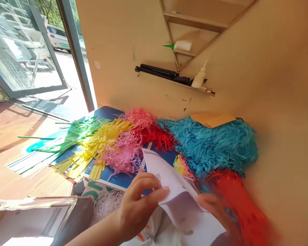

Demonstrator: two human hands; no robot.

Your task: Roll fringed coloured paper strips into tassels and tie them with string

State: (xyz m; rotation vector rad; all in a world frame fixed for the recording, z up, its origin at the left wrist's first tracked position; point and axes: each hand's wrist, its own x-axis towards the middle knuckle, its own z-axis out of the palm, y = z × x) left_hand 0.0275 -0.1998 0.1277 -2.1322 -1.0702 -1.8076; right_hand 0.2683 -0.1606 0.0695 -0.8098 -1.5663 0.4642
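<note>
A white sheet of paper (166, 176), with faint print along its top left edge, is curled and tilted in front of me above the blue table (125, 179). My left hand (141, 201) pinches its left side between thumb and fingers. On the opposite side my right hand (217, 212), partly blurred, holds the sheet's right part with thumb and fingers closed on it. Just behind the paper lies a small bundle of multicoloured paper shreds (181, 166). Pink paper shreds (123, 153) lie to the left of the sheet.
Heaps of green (84, 128), yellow (102, 136), red (154, 135) and blue paper shreds (213, 147) cover the table, with orange-red ones (243, 198) at right. An open cardboard box (74, 218) stands lower left. A wall shelf (174, 82) carries a glue bottle (199, 78).
</note>
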